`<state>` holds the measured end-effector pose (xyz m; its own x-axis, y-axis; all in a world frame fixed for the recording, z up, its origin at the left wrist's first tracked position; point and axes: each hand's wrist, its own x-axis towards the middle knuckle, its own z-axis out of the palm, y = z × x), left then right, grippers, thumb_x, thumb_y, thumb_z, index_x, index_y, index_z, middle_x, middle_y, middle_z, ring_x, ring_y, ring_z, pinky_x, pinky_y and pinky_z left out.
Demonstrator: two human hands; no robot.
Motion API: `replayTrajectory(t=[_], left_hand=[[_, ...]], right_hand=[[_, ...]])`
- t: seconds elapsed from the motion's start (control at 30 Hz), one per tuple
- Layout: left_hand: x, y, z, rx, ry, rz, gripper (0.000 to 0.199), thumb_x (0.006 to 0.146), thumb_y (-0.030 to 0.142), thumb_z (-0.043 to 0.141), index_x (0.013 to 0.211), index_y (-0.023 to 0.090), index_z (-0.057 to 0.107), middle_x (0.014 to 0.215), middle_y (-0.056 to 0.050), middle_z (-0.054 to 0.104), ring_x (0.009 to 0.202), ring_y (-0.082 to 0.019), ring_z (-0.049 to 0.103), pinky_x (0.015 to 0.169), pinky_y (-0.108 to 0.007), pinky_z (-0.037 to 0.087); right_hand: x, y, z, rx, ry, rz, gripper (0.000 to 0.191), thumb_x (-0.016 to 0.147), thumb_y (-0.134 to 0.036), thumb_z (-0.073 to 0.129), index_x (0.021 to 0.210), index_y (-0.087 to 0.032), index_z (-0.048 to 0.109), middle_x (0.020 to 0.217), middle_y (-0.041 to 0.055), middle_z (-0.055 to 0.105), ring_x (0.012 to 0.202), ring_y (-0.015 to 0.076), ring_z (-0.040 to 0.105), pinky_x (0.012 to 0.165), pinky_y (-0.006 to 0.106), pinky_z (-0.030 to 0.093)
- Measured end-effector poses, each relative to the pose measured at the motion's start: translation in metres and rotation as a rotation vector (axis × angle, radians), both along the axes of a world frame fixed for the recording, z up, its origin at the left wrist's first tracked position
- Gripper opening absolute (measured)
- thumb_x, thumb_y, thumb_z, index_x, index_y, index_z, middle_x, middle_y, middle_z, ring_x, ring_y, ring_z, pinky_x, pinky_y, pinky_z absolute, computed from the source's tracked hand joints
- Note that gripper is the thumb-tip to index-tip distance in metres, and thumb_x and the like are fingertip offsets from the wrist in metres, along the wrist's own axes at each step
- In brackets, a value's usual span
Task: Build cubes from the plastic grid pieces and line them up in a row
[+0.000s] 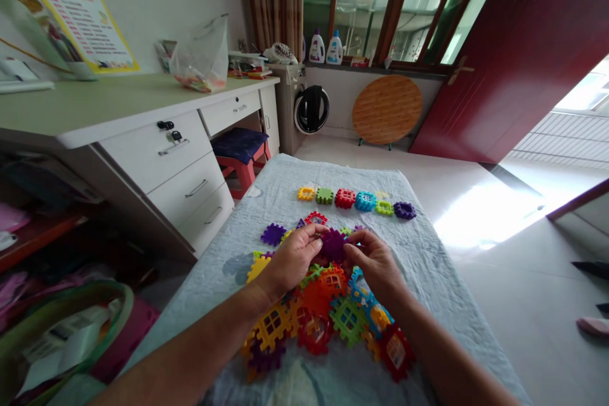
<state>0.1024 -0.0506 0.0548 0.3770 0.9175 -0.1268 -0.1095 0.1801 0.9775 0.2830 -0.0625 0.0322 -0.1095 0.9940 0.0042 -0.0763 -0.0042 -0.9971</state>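
Between both hands is a purple notched building-block piece [334, 245], held above the pile. My left hand [301, 252] pinches its left edge with thumb and fingers closed. On the opposite edge, my right hand [373, 257] grips it the same way. Below lies a heap of plastic interlocking pieces, among them a green window piece [349, 319], an orange one [316, 295] and a red one [396, 351]. A loose purple piece [273, 234] rests left of the hands. Farther off stands a row of small assembled blocks, including a red block [345, 198] and a blue block [365, 201].
A pale blue cloth [228, 304] covers the work surface. To the left stands a white desk [124, 158] with drawers, and a stool [241, 146] under it. A basket [111, 330] sits low at left. Behind are a washing machine [288, 101] and a round wooden board [387, 109].
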Motion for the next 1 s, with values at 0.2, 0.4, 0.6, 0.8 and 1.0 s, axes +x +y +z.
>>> replayTrajectory(t=[0.2,0.4,0.6,0.8,1.0], left_hand=[[0.009,-0.003,-0.003,0.11,0.001,-0.038,0.036,0.082,0.031,0.057,0.116,0.018,0.056,0.101,-0.006,0.068,0.09,-0.02,0.065,0.083,-0.034,0.052],[-0.001,0.017,-0.002,0.22,0.109,0.04,0.033,0.078,0.024,0.06,0.11,0.017,0.06,0.102,-0.006,0.068,0.093,-0.019,0.063,0.087,-0.034,0.049],[-0.069,0.096,-0.008,0.194,0.386,0.369,0.038,0.068,0.03,0.061,0.103,0.013,0.062,0.086,-0.004,0.069,0.072,-0.015,0.062,0.073,-0.029,0.049],[-0.102,0.138,-0.046,0.206,0.771,0.372,0.031,0.068,0.023,0.056,0.097,0.013,0.06,0.068,-0.001,0.064,0.062,-0.016,0.061,0.06,-0.027,0.048],[-0.115,0.145,-0.045,0.38,1.1,0.304,0.031,0.064,0.02,0.06,0.094,0.018,0.064,0.113,-0.01,0.061,0.107,-0.027,0.055,0.096,-0.037,0.039]], right_hand=[[-0.004,-0.001,-0.001,0.011,0.01,-0.039,0.031,0.072,-0.038,0.069,0.088,-0.022,0.048,0.062,-0.0085,0.052,0.047,0.0085,0.055,0.046,0.022,0.045],[-0.001,0.0,-0.001,0.032,-0.074,-0.041,0.025,0.077,-0.039,0.064,0.088,-0.021,0.049,0.057,-0.0081,0.051,0.049,0.0097,0.056,0.049,0.023,0.047],[0.011,0.007,-0.009,0.074,-0.168,-0.106,0.02,0.078,-0.037,0.061,0.088,-0.022,0.052,0.061,-0.0054,0.053,0.055,0.0108,0.054,0.05,0.023,0.047],[0.016,0.01,-0.016,0.076,-0.228,-0.104,0.017,0.078,-0.036,0.06,0.086,-0.022,0.054,0.061,-0.0042,0.055,0.056,0.0118,0.052,0.051,0.023,0.045],[0.019,0.011,-0.021,0.066,-0.257,-0.096,0.017,0.079,-0.037,0.059,0.088,-0.023,0.055,0.062,-0.0037,0.055,0.058,0.0128,0.054,0.052,0.024,0.046]])
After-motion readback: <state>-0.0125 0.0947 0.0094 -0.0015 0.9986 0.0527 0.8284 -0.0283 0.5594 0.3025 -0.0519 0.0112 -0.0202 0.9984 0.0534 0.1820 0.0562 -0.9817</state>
